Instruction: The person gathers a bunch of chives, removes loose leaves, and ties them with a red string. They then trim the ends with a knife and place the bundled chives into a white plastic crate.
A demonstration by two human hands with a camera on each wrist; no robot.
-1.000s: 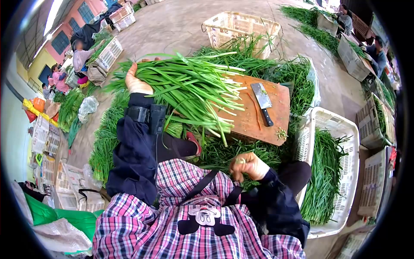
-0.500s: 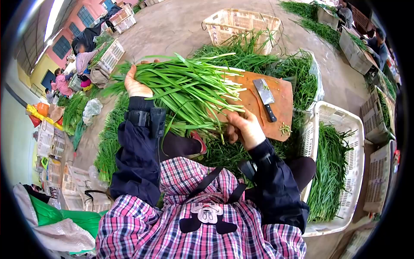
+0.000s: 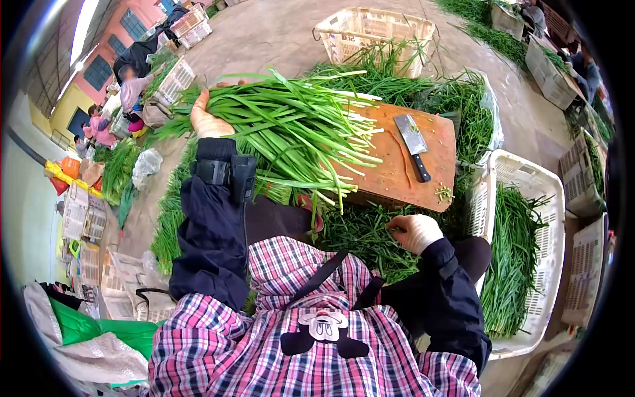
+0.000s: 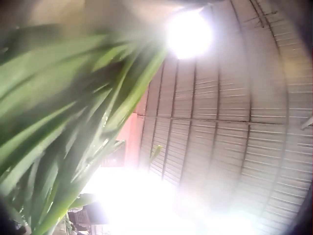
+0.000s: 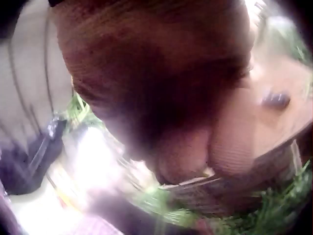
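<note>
The left hand [image 3: 211,120] grips a large bunch of long green stalks [image 3: 284,122] by the leafy side, their pale ends fanned out over a wooden board [image 3: 436,145]. Blurred leaves [image 4: 54,127] fill the left of the left wrist view. On the board lie a cleaver with a black handle [image 3: 411,137], a thin reddish strip [image 3: 401,156] and small trimmings [image 3: 444,192]. The right hand [image 3: 417,233] is below the board, apart from the bunch, above loose greens [image 3: 360,235]. Its fingers [image 5: 234,137] are curled, with a tiny pale speck between them.
A white crate of greens [image 3: 559,218] stands at the right, and another crate [image 3: 344,43] beyond the board. Heaped greens [image 3: 476,119] surround the board; more stand at the left [image 3: 169,231]. People sit working at the far left [image 3: 132,89] and far right [image 3: 585,69].
The right hand rose to the stalk ends beside the board, then drew back down and to the right. The left hand has kept its grip on the bunch.
</note>
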